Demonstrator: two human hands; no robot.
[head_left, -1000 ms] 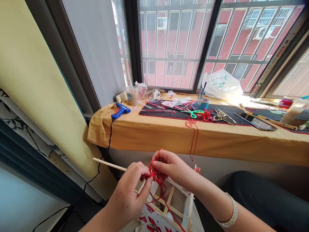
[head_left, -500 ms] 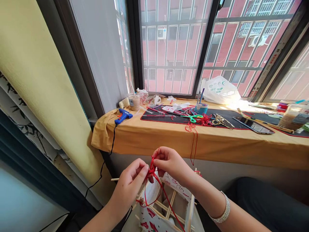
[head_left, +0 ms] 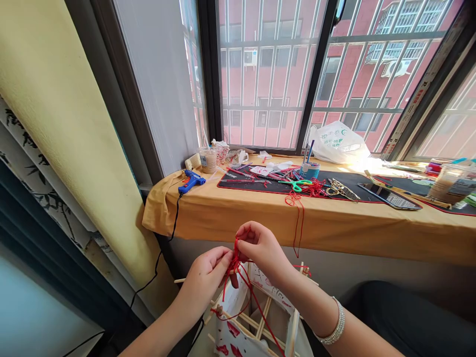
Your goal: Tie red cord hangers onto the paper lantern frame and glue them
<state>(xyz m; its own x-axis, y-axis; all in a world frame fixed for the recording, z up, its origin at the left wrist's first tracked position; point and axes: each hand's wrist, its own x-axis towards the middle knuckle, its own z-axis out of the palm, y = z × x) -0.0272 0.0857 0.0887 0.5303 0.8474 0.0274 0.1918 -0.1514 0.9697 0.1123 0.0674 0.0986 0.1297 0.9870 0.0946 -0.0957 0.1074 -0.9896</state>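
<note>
Yellow-clothed windowsill (head_left: 297,230), left hand (head_left: 204,277), right hand (head_left: 260,248), fingers (head_left: 245,243) pinching partly hidden red cord (head_left: 234,265), stick frame (head_left: 260,317) cut off

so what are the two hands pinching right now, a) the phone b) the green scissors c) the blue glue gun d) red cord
d, the left hand and right hand meet on a bunch of red cord, with strands hanging down to the wooden stick frame
</note>
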